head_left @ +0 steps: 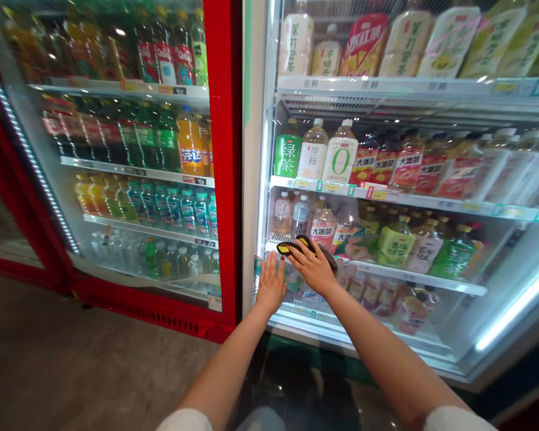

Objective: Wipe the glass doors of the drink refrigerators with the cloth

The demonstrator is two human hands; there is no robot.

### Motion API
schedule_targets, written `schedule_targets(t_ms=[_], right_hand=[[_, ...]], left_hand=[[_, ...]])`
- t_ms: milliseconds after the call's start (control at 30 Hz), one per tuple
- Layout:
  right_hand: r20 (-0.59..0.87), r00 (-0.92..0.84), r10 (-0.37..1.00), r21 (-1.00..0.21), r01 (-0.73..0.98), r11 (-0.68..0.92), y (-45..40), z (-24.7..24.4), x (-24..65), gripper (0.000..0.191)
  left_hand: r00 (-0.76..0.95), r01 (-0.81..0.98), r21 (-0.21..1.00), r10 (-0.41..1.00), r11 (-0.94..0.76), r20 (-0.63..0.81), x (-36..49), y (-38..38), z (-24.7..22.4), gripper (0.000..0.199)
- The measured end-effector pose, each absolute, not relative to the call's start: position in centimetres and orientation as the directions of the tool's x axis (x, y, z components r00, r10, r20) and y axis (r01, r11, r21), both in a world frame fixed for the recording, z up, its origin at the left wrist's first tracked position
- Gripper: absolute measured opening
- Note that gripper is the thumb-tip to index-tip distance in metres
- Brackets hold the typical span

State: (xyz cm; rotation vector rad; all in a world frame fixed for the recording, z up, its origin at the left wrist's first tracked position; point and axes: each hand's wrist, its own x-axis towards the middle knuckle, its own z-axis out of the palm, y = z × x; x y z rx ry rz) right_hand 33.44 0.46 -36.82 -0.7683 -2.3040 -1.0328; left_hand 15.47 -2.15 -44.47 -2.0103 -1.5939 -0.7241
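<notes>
My left hand (272,284) reaches forward with its fingers straight and extended, resting against the left part of the right cooler's glass door (363,245). Nothing shows in that hand. Just right of it, my right hand (312,263) grips a dark, flat object with yellow patches (285,248) and holds it up to the same glass. The hand covers part of this object, so its exact kind is unclear. A faint reflection of a hand shows in the pane. Behind the glass, near my fingers, stand a pinkish tea bottle (323,227) and other drink bottles.
Shelves of bottled tea (341,152) fill the right cooler. A red-framed cooler (227,179) with sodas and juices stands to the left. Its price-tagged shelf (135,170) holds several bottles. Below lies the grey floor (94,365).
</notes>
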Motion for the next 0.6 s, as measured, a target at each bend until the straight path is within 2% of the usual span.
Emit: schedule_targets(t_ms=[100,367,500,600], right_hand=[[0.671,-0.67,0.318,0.475,0.717,0.51,-0.5,-37.1,38.6,0.045],[0.723,-0.547,0.422,0.373,0.823,0.428,-2.1,-39.5,49.4,0.05],[0.735,-0.517,0.438,0.371,0.848,0.378,-2.6,-40.2,53.1,0.047],[0.763,-0.485,0.427,0.368,0.87,0.329,-2.9,-40.8,55.9,0.041]], left_hand=[[0.095,0.984,0.037,0.698,-0.173,0.71,19.1,-1.9,-43.9,0.088],[0.168,0.953,0.052,0.666,-0.297,0.727,29.3,-2.0,-42.8,0.103],[0.246,0.934,0.013,0.666,-0.358,0.704,33.8,-2.5,-42.4,0.098],[0.385,0.892,-0.09,0.639,-0.444,0.666,36.8,-2.6,-42.3,0.087]])
